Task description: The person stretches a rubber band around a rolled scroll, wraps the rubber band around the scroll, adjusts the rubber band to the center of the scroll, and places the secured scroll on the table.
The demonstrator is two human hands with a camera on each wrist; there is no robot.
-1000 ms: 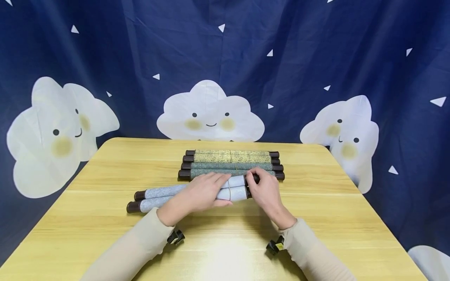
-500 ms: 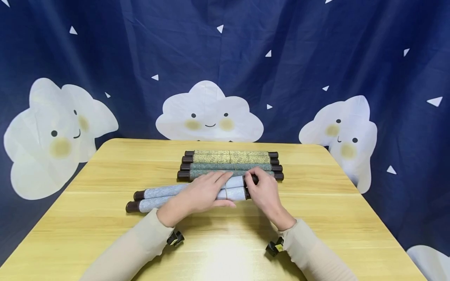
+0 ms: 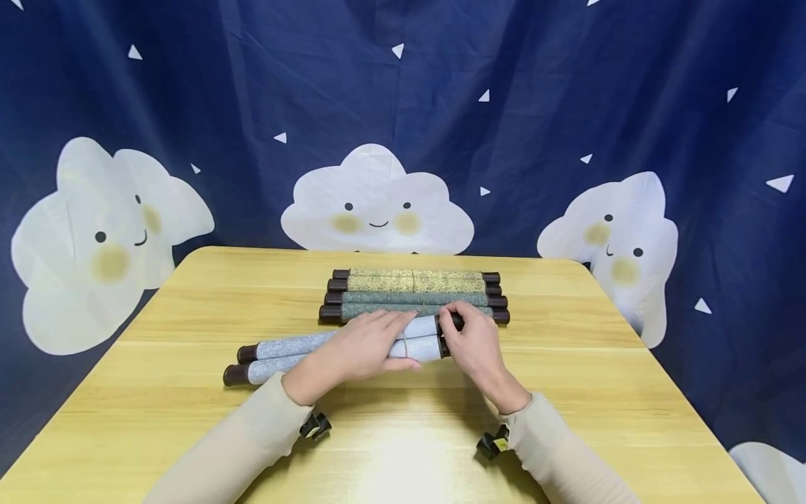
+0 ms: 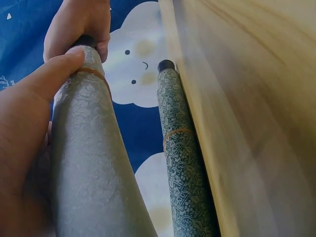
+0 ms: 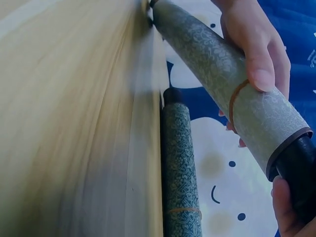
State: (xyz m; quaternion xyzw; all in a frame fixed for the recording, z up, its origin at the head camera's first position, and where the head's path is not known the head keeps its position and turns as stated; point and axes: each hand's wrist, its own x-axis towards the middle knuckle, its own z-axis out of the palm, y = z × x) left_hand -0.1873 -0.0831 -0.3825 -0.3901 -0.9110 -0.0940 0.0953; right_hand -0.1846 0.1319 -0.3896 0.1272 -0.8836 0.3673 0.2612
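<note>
Two pale blue scrolls (image 3: 292,343) with dark brown end knobs lie side by side, bound by a thin rubber band (image 3: 406,348). They slant, with the right end raised and the left end down by the tabletop. My left hand (image 3: 359,346) grips both from above, right of their middle. Its thumb (image 5: 261,74) touches the scroll right at the band in the right wrist view. My right hand (image 3: 474,339) holds the dark knobs (image 5: 298,170) at the right end, fingers curled round them. The left hand covers the scrolls' middle stretch.
Just behind the pale scrolls lie two green patterned scrolls (image 3: 378,298), banded together. Farther back, two yellow patterned scrolls (image 3: 384,283) lie against them in the same direction. The wooden table (image 3: 189,301) backs onto a dark blue curtain (image 3: 252,70) with cloud prints.
The rubber band sits slightly farther left than a second ago, closer to my left hand. The left thumb reaches slightly farther right. The pale scrolls have shifted a touch left.
</note>
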